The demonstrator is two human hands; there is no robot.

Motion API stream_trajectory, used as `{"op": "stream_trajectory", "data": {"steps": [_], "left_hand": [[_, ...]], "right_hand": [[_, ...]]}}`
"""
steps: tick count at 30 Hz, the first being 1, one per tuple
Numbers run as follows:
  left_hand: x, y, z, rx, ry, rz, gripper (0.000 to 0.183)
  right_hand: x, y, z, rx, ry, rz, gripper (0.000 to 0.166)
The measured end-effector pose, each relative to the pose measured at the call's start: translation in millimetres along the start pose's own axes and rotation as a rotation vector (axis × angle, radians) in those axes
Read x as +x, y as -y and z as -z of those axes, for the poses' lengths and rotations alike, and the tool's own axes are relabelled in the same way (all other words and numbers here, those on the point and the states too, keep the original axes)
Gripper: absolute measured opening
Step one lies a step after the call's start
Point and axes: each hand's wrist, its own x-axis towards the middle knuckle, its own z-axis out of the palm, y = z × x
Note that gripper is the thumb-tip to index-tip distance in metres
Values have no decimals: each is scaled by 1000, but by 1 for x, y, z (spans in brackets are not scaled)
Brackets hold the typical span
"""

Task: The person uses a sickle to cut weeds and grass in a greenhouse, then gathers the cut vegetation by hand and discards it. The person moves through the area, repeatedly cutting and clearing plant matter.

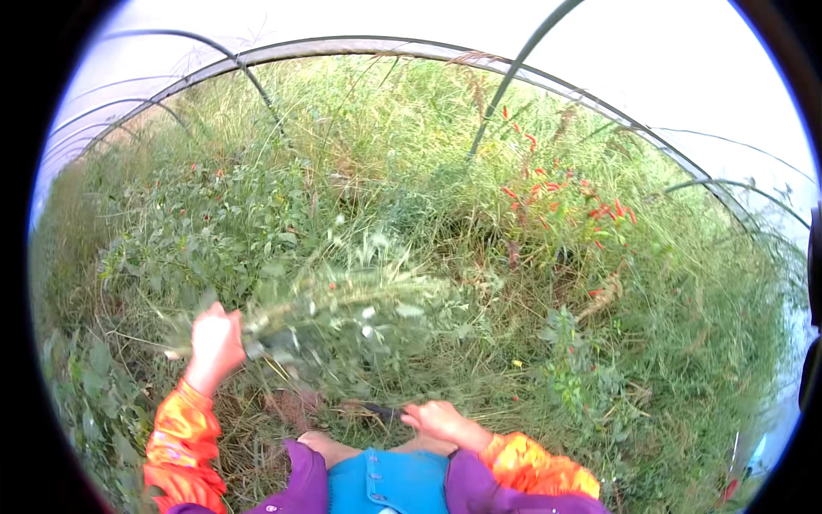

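Note:
My left hand (217,344) is closed around the stems of a bunch of pulled or cut weeds (372,305). The leafy ends spread to the right, blurred by motion, and a stub of stem pokes out on the left of the fist. Lower down, in front of my knees, my right hand (440,421) grips a hand tool by its dark handle (384,410). The tool's far end points left and blurs into the grass, so its kind is unclear. Flattened dry grass (250,437) covers the ground around my feet.
Pepper plants with red chillies (552,186) grow among tall grass at the right. More leafy plants (212,238) with a few red fruits stand at the left. Metal hoops (514,70) of a plastic-covered tunnel arch overhead, and a low leafy plant (568,360) is right of my right hand.

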Motion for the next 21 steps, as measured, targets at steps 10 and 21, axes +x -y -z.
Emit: {"op": "stream_trajectory", "data": {"steps": [10, 21], "left_hand": [[113, 37, 135, -63, -470, -61, 23], [52, -5, 0, -220, -453, -35, 31]], "right_hand": [[74, 206, 127, 10, -245, 797, 31], [55, 281, 205, 262, -543, 1042, 58]]}}
